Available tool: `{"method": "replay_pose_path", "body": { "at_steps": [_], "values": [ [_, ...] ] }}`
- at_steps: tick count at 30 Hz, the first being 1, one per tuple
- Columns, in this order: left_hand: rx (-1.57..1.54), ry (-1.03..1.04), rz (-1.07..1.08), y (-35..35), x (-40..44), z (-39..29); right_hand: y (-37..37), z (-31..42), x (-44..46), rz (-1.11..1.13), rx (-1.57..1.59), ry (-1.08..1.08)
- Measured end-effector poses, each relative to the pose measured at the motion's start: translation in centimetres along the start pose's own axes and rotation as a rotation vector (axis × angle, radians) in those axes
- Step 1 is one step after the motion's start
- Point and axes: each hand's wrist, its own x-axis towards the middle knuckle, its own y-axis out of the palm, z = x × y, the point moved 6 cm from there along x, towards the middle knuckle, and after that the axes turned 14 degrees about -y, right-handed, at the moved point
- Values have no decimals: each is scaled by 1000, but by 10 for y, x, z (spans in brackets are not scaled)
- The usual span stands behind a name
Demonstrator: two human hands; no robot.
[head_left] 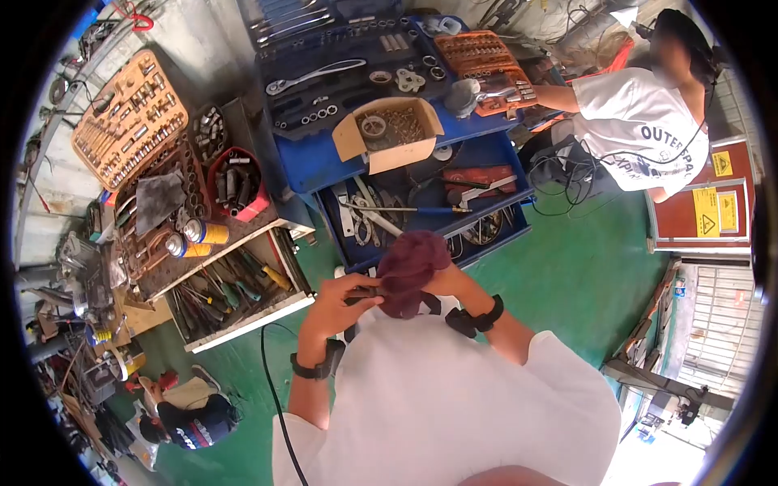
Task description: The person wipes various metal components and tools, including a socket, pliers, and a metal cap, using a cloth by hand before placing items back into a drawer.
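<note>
Close to my chest, a crumpled maroon cloth (411,271) is held between my two hands. My left hand (344,301) pinches a small dark object (362,295) at the cloth's left edge; its kind I cannot make out. On the other side, my right hand (447,281) grips the cloth, its fingers mostly covered by the folds. Just beyond the cloth is an open blue drawer (519,229) with wrenches (362,227), a long bar with a blue grip (433,211) and a red item (480,178) in it.
Above the drawer, a cardboard box (405,158) of small fasteners sits before a socket set (324,81). At left stand a red bin (258,206), spray cans (207,232) and a screwdriver drawer (251,322). One person (632,121) works at right; another (194,421) crouches lower left.
</note>
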Motion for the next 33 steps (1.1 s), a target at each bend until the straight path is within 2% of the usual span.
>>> {"method": "replay_pose_path", "body": {
  "at_steps": [2, 4, 6, 8, 10, 11, 13, 14, 16, 17, 20, 21, 22, 24, 25, 26, 28, 29, 31, 33],
  "values": [
    [219, -44, 23, 4, -4, 1, 15, -14, -3, -113, 343, 164],
    [185, -69, 8, -2, -5, 1, 21, -13, 8, -180, 361, 177],
    [320, -66, -143, -11, -9, -4, 27, -16, 8, -243, 492, 236],
    [294, -121, -104, -18, -15, 0, 14, -12, 14, -166, 523, 303],
    [218, -141, -89, -23, -26, 8, 28, -10, 5, 298, 585, 296],
    [223, -141, -86, -27, -30, 13, 24, -9, -1, 202, 652, 188],
    [166, -277, -128, -37, -35, 32, 24, -8, -2, 187, 652, 192],
    [165, -281, -134, -36, -34, 36, 25, -7, -1, 179, 653, 197],
    [7, -171, -80, -27, -29, 30, 28, 1, 7, 111, 621, 214],
    [83, -165, -91, -24, -27, 27, 29, 2, 11, 37, 579, 230],
    [-32, -155, -61, -18, -25, 38, 50, -15, 12, 147, 558, 231],
    [-21, -163, -50, -22, -27, 42, 44, -6, 15, 83, 824, 395],
    [-27, -168, -56, -27, -29, 42, 47, -9, 17, 90, 829, 398],
    [-98, -168, -25, -35, -37, 33, 52, -8, 26, 214, 608, 118],
    [-30, -173, -31, -39, -41, 23, 54, -9, 20, 213, 609, 120],
    [-29, -173, -32, -40, -42, 20, 49, -6, 14, 211, 306, -29],
    [45, -116, -51, -39, -44, 14, 41, 5, 13, 212, 9, -183],
    [42, -119, -56, -36, -43, 14, 39, 2, 13, 182, 175, -40],
    [105, -143, -72, -28, -36, 16, 44, -6, 12, 150, 342, 108],
    [130, -147, -107, -13, -29, 13, 46, 5, 20, 146, -196, -292]
  ]
}}
